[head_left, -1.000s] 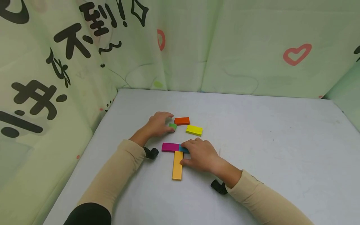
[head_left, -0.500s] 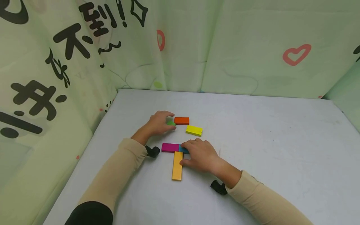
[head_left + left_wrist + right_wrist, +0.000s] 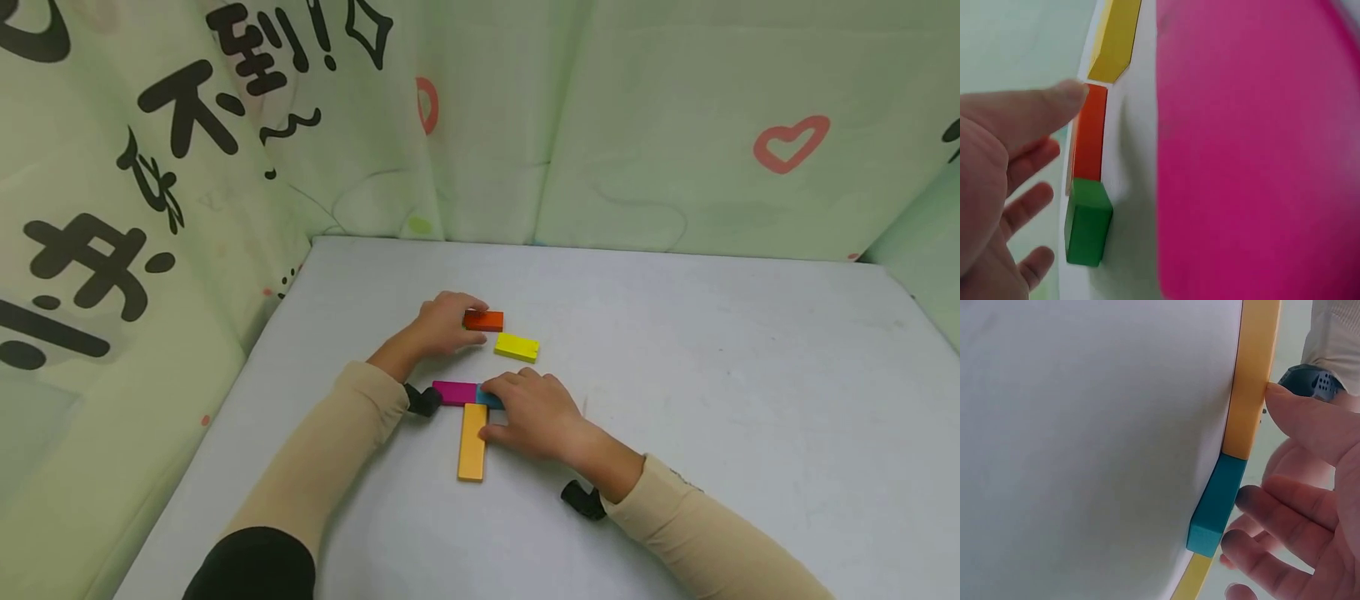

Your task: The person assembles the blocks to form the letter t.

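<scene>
My left hand (image 3: 442,323) reaches round the red-orange block (image 3: 486,322), thumb and forefinger apart on either side of it. In the left wrist view the thumb overlaps that block's end, and a green block (image 3: 1089,224) lies against its other end; in the head view the hand hides the green one. My right hand (image 3: 536,415) rests at a T of flat blocks: its fingertips are at the blue block (image 3: 1216,503), its thumb at the edge of the long light-orange block (image 3: 472,446). The magenta block (image 3: 453,393) lies left of the blue one.
A yellow block (image 3: 516,347) lies just right of and nearer than the red-orange one. Black wrist devices (image 3: 582,500) stick out below both wrists. The white table (image 3: 720,375) ends at a pale green curtain (image 3: 645,125) behind and to the left.
My left hand has shifted right, from the green block to the red-orange block, and now covers the green one in the head view. The right hand has stayed in place.
</scene>
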The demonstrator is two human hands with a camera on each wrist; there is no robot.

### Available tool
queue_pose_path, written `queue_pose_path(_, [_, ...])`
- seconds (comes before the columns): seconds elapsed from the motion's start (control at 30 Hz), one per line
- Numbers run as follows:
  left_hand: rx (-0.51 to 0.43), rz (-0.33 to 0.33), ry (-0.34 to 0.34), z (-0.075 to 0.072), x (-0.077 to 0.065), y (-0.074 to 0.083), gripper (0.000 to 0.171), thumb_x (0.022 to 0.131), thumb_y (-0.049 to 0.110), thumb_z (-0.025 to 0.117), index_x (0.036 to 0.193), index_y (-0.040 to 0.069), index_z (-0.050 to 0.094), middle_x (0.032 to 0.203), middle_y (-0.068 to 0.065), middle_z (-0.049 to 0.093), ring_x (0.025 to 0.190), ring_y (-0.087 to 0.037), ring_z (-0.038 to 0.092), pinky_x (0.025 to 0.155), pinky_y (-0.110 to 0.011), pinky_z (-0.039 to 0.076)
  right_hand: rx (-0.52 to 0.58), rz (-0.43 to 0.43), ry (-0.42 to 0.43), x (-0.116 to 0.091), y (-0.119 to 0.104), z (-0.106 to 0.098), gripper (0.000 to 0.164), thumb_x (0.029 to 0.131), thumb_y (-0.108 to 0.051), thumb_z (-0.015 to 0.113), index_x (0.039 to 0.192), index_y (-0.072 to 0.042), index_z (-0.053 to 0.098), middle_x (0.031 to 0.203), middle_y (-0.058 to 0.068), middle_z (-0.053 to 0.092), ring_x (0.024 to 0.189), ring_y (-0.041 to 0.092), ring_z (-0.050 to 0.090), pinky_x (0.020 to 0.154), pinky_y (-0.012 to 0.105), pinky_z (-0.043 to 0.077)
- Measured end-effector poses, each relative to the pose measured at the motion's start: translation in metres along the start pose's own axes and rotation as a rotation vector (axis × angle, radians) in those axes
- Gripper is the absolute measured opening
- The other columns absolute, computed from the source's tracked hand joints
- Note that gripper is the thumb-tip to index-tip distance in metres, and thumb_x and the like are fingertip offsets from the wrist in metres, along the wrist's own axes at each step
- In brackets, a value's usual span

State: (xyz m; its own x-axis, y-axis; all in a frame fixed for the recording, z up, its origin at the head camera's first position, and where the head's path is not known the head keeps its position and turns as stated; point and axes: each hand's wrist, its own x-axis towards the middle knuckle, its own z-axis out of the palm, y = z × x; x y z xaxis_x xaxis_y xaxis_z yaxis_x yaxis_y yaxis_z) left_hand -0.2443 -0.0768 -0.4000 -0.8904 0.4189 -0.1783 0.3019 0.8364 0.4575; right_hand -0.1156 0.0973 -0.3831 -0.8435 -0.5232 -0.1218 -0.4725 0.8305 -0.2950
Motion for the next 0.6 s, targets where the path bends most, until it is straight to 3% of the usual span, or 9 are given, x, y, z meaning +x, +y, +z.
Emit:
queue_pose_path(0.33, [0.004, 0.128, -0.091, 0.005, 0.005, 0.013, 0.039, 0.093, 0.027, 0.073, 0.130, 0.017, 0.068, 0.138, 0.001, 0.060, 0.130, -0.024, 0.042, 0.107, -0.049, 0.031, 0.008, -0.013, 0.011, -0.001, 0.001, 0.000, 0.052, 0.086, -0.042, 0.077, 0.127, -0.012, 0.065, 0.121, 0.004, 0.066, 0.107, 0.028, 0.057, 0.084, 0.044, 0.048])
queue_pose_path(0.6, [0.066, 0.131, -0.100, 0.010, 0.005, 0.017, 0.031, 0.094, 0.026, 0.073, 0.124, 0.019, 0.070, 0.128, 0.003, 0.064, 0.126, -0.023, 0.042, 0.105, -0.046, 0.031, 0.010, -0.015, 0.019, -0.001, 0.001, -0.001, 0.051, 0.086, -0.042, 0.077, 0.126, -0.011, 0.065, 0.120, 0.004, 0.066, 0.107, 0.028, 0.057, 0.084, 0.044, 0.048])
